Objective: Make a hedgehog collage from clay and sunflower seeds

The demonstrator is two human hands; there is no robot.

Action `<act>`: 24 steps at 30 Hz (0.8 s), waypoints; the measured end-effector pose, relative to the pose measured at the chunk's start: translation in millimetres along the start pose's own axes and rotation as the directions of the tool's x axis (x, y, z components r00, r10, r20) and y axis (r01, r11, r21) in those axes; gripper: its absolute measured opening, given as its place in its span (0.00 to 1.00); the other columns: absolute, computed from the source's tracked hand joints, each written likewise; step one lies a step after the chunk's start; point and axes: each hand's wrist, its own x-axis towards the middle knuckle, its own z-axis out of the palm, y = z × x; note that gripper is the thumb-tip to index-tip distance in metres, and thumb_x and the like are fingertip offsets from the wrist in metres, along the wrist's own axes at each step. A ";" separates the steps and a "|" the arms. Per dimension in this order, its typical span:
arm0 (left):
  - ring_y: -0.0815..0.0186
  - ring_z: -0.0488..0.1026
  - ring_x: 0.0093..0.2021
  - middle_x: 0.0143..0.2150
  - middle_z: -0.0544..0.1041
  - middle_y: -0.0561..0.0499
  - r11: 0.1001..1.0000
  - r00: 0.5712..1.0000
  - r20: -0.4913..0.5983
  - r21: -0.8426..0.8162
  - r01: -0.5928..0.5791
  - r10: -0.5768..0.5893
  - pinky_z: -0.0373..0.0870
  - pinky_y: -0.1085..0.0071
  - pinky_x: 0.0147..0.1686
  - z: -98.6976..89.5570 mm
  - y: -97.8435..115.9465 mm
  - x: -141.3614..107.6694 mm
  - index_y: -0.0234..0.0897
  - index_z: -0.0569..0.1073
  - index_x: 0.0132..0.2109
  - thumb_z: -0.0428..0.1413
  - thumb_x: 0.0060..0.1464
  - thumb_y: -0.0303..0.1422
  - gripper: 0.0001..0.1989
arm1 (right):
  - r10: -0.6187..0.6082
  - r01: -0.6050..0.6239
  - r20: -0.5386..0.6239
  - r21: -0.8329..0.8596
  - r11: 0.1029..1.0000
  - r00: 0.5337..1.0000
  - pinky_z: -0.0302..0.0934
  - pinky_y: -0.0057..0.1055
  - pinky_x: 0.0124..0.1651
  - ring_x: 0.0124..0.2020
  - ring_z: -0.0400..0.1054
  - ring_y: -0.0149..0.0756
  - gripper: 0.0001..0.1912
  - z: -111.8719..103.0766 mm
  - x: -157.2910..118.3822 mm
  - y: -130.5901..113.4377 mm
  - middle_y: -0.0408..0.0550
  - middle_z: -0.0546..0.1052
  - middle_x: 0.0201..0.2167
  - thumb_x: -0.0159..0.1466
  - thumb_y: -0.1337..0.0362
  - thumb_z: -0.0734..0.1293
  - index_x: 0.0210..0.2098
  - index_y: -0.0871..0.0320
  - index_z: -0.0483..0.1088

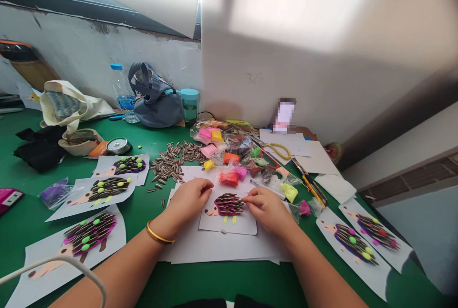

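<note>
Head view shows our left hand (pixel 189 198) resting flat on the hedgehog card (pixel 228 215) at frame centre, fingers together, while our right hand (pixel 266 207) pinches at the seed spines. We judge a careless nudge could knock loose seeds off the clay. Green tabletop (pixel 143 207) is crowded: sunflower seeds (pixel 175 160), clay bags (pixel 229 150), finished hedgehogs, white wall behind.
</note>
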 end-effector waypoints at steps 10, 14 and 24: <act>0.56 0.76 0.46 0.46 0.80 0.47 1.000 1.000 0.001 0.002 -0.004 0.004 0.70 0.63 0.44 0.1 -0.3 0.1 0.41 0.78 0.46 0.49 0.58 0.36 0.15 | 0.027 -0.028 0.024 0.013 1.000 0.999 0.66 0.36 0.47 0.43 0.72 0.40 0.15 -0.8 -0.1 -1.0 0.49 0.78 0.39 0.62 0.71 0.63 0.42 0.54 0.81; 0.57 0.76 0.46 0.46 0.80 0.48 1.000 1.000 0.014 0.028 0.005 -0.006 0.69 0.64 0.45 0.2 0.1 1.0 0.41 0.77 0.46 0.48 0.59 0.35 0.15 | 0.028 -0.028 0.026 0.015 0.999 0.999 0.65 0.36 0.48 0.43 0.72 0.39 0.15 -0.1 -0.2 -0.7 0.49 0.78 0.40 0.63 0.70 0.63 0.42 0.54 0.80; 0.57 0.76 0.47 0.47 0.80 0.49 0.999 1.000 0.015 0.040 -0.001 0.000 0.69 0.64 0.45 0.7 -0.6 0.7 0.41 0.77 0.47 0.48 0.59 0.35 0.15 | -0.002 0.001 0.010 0.030 1.000 1.000 0.66 0.37 0.47 0.42 0.72 0.39 0.15 0.7 -0.7 1.1 0.49 0.78 0.39 0.63 0.70 0.63 0.42 0.54 0.81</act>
